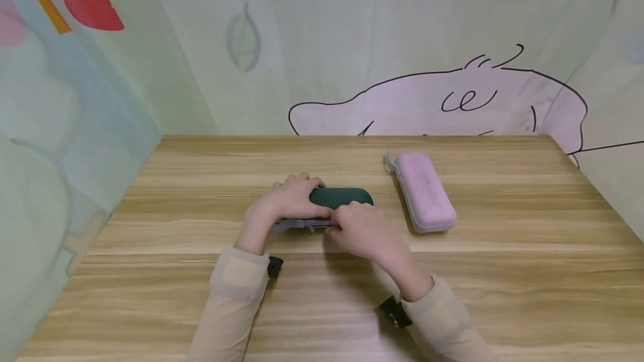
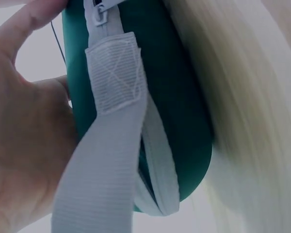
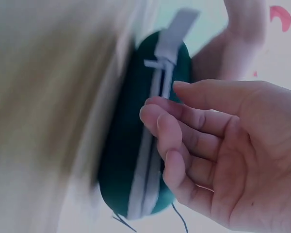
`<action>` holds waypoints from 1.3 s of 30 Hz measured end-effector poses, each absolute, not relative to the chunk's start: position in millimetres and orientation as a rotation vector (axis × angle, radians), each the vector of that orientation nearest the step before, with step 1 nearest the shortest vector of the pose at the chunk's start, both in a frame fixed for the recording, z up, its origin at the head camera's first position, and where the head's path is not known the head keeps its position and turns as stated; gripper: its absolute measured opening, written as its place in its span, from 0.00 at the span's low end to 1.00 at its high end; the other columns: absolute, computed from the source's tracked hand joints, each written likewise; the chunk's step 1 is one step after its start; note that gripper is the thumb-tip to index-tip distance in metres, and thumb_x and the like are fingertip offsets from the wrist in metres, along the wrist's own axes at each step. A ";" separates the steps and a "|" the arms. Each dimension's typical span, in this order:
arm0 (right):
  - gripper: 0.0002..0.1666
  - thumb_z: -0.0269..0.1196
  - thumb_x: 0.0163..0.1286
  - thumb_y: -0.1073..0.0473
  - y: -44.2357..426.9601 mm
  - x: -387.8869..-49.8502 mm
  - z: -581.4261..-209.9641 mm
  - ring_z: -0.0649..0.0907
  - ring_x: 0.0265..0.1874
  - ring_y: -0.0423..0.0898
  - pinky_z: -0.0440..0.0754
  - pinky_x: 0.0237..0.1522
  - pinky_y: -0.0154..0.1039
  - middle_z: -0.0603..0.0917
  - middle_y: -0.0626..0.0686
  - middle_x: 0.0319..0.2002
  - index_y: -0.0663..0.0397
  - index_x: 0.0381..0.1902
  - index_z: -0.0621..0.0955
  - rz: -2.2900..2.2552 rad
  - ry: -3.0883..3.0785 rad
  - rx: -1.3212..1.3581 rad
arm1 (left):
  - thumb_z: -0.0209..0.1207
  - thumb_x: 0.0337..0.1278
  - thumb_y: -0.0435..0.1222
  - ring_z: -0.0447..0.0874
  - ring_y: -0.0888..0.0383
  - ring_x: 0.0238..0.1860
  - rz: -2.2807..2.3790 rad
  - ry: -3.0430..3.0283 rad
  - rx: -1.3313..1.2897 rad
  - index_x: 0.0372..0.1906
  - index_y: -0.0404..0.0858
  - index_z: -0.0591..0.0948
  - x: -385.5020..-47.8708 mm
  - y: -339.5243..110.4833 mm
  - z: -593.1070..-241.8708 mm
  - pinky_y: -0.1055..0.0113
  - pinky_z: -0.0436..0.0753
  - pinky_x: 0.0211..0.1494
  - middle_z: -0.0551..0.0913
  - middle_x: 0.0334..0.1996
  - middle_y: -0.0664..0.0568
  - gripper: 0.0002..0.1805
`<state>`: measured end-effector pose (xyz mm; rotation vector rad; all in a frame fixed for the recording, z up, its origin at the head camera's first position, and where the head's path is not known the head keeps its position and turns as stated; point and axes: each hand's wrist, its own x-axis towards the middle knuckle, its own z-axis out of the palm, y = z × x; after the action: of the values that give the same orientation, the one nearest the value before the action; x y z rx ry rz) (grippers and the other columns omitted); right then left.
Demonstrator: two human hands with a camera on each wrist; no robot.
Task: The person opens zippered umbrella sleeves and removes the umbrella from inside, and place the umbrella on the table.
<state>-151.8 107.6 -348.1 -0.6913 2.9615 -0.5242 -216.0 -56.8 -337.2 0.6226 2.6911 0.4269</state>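
A dark green hard zip case (image 1: 341, 196), like a glasses case, lies on the table with its pale grey zip facing me. My left hand (image 1: 292, 197) grips its left part from above, thumb at the front. At the zip's left end hang a grey strap (image 2: 114, 77) and the metal zip pull (image 3: 154, 63). My right hand (image 1: 359, 230) is at the front right of the case. Its fingers (image 3: 169, 133) are loosely bent beside the zip, thumb apart from them, with nothing held between. A dark slit shows between the zip tapes.
Right of the green case lies a similar pink zip case (image 1: 425, 191) with a grey strap at its far end. Both stand on a wood-grain table (image 1: 201, 172). A printed curtain (image 1: 322, 43) hangs behind the table. Black wrist cameras (image 1: 395, 312) sit under the cuffs.
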 end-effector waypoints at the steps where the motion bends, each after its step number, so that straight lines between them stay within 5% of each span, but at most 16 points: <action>1: 0.25 0.63 0.65 0.53 110.3 -152.8 -346.0 0.66 0.13 0.39 0.63 0.19 0.33 0.64 0.41 0.10 0.46 0.10 0.71 -0.533 2.963 -0.674 | 0.60 0.50 0.58 0.68 0.44 0.61 0.424 2.691 0.633 0.65 0.43 0.71 -215.6 -56.9 -337.2 0.40 0.66 0.59 0.71 0.62 0.43 0.38; 17: 0.16 0.61 0.68 0.52 144.0 -165.8 -332.2 0.72 0.17 0.41 0.67 0.21 0.34 0.75 0.46 0.17 0.49 0.20 0.77 -0.710 3.102 -0.418 | 0.68 0.42 0.57 0.69 0.49 0.57 0.352 2.698 0.639 0.66 0.47 0.70 -215.3 -54.1 -339.9 0.45 0.67 0.58 0.73 0.58 0.48 0.43; 28: 0.09 0.62 0.67 0.53 146.6 -170.6 -339.1 0.80 0.31 0.47 0.77 0.32 0.41 0.82 0.52 0.33 0.53 0.37 0.81 -0.753 3.212 -0.360 | 0.70 0.42 0.53 0.70 0.49 0.57 0.342 2.735 0.725 0.63 0.49 0.72 -214.7 -51.7 -338.9 0.45 0.66 0.59 0.74 0.57 0.50 0.39; 39: 0.13 0.54 0.71 0.57 146.4 -174.8 -348.0 0.84 0.41 0.51 0.81 0.44 0.48 0.84 0.55 0.42 0.54 0.44 0.83 -0.726 3.162 -0.272 | 0.71 0.46 0.46 0.60 0.46 0.71 0.264 2.767 0.750 0.69 0.48 0.66 -211.5 -47.0 -338.0 0.32 0.47 0.71 0.68 0.67 0.49 0.43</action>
<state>-174.8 146.4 -348.0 -0.2723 3.1617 -0.7262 -211.5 -47.0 -338.0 0.7498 2.7675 0.2644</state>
